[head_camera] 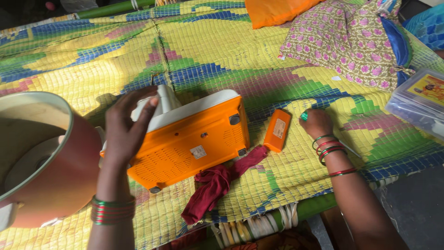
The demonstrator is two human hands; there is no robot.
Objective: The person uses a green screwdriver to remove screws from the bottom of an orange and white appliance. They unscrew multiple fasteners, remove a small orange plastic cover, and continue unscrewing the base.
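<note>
The woven mat [222, 51] shows yellow, blue, green and magenta blocks. The appliance [194, 139] has an orange underside and white top. A small orange cover [277, 130] lies beside a maroon cloth [217, 183]. The floral fabric [342, 41] is beige with pink flowers. The bangles [329, 149] are green and red.
</note>
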